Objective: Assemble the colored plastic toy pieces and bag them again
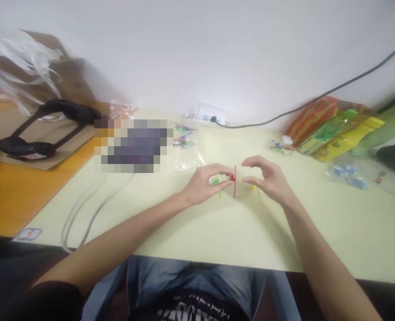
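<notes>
My left hand (202, 183) pinches a small red propeller (235, 189) at its hub between thumb and fingertips, its blades standing roughly upright in view. A small green and white piece (216, 181) shows inside the curl of that hand; whether it is joined to the propeller I cannot tell. Just right of the propeller, my right hand (267, 180) is held with thumb and fingers apart in a C shape, nothing between them. A small yellow piece (252, 187) lies on the table below the right thumb, partly hidden.
Small colourful parts in clear bags (184, 140) lie behind my left hand. A power strip (205, 117) with a black cable sits by the wall. Snack bags and a bottle (327, 131) stand at right, near bagged blue parts (347, 174). White cables (90, 218) and a black headset-like frame (50, 129) are at left.
</notes>
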The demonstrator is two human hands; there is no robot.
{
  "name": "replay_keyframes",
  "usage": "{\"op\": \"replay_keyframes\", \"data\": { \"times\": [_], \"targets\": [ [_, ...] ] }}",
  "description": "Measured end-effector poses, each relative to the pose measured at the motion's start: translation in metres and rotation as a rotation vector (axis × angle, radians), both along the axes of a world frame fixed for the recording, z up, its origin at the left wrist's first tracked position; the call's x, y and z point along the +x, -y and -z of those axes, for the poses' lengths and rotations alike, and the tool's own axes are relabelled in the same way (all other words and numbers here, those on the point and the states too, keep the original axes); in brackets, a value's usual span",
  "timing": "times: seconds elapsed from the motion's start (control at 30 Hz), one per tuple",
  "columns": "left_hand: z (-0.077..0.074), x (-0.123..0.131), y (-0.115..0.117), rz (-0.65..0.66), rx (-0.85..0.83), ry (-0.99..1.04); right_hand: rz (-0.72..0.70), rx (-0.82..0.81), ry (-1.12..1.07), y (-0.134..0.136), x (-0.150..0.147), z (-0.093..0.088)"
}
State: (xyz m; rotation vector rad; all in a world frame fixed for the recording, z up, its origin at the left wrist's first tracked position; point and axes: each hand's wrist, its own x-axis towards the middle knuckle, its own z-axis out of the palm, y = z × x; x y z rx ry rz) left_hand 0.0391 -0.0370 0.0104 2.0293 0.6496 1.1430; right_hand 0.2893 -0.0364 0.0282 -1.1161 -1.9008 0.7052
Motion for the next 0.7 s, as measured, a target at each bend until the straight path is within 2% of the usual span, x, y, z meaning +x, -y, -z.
{"op": "replay_keyframes", "data": {
  "times": [0.1, 0.2, 0.3, 0.37, 0.47, 0.7],
  "targets": [
    [-0.001, 0.004, -0.008, -0.04, 0.114, -0.148, 0.138, 0.031, 0.05, -0.001, 0.027, 0.007],
    [0.004, 0.013, -0.013, -0.048, 0.235, -0.315, 0.321, 0.077, 0.099, 0.0, 0.051, 0.03],
    [0.011, 0.022, -0.012, -0.065, 0.283, -0.423, 0.375, 0.103, 0.181, 0.002, 0.062, 0.048],
    [0.016, 0.024, -0.01, -0.09, 0.267, -0.477, 0.383, 0.11, 0.172, 0.002, 0.063, 0.052],
    [0.02, 0.022, -0.007, -0.123, 0.253, -0.531, 0.355, 0.079, 0.149, 0.001, 0.059, 0.048],
    [0.022, 0.017, -0.008, -0.174, 0.342, -0.53, 0.189, -0.142, 0.246, 0.0, 0.064, 0.039]
  ]
}}
